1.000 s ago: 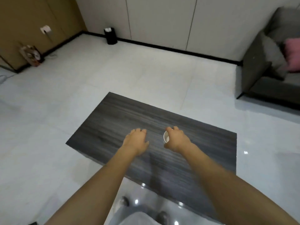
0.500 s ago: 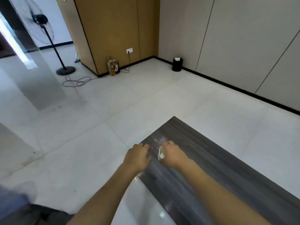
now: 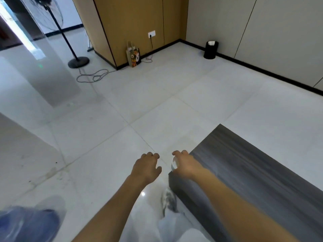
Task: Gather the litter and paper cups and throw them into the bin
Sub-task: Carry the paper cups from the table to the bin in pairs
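My right hand [image 3: 186,165] grips a white paper cup [image 3: 174,165] at the near left corner of the dark wooden table [image 3: 253,175], the cup's rim facing left. My left hand [image 3: 146,168] hovers palm down over the floor just left of the cup. Its fingers are loosely curled, the thumb is spread, and nothing shows in it. A small black bin [image 3: 211,50] with something white at its top stands far off against the back wall, across the tiled floor.
A fan stand [image 3: 77,61] with a loose cable [image 3: 94,76] and a patterned paper bag [image 3: 133,56] sit by the wooden cabinet at the back left. A glass partition rises at the left. A blurred blue shape [image 3: 26,222] lies at the bottom left.
The view has swung left and forward, so the table now lies to the right. Both hands have moved off its left corner, the right still holding the cup.
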Motion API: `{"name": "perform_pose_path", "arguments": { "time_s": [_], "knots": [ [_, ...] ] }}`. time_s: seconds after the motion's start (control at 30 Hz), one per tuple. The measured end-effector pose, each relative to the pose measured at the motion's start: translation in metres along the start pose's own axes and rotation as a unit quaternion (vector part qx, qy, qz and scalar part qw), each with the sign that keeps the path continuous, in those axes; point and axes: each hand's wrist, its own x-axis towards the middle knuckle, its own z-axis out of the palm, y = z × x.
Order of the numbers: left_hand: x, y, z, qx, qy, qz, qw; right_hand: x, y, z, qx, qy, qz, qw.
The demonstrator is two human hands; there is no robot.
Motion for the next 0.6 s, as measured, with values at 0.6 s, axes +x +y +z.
{"name": "perform_pose_path", "arguments": {
  "time_s": [0.6],
  "knots": [
    [0.354, -0.074, -0.15, 0.004, -0.001, 0.07, 0.998, 0.319, -0.035, -0.175, 0.031, 0.032, 0.079, 0.996]
  ]
}}
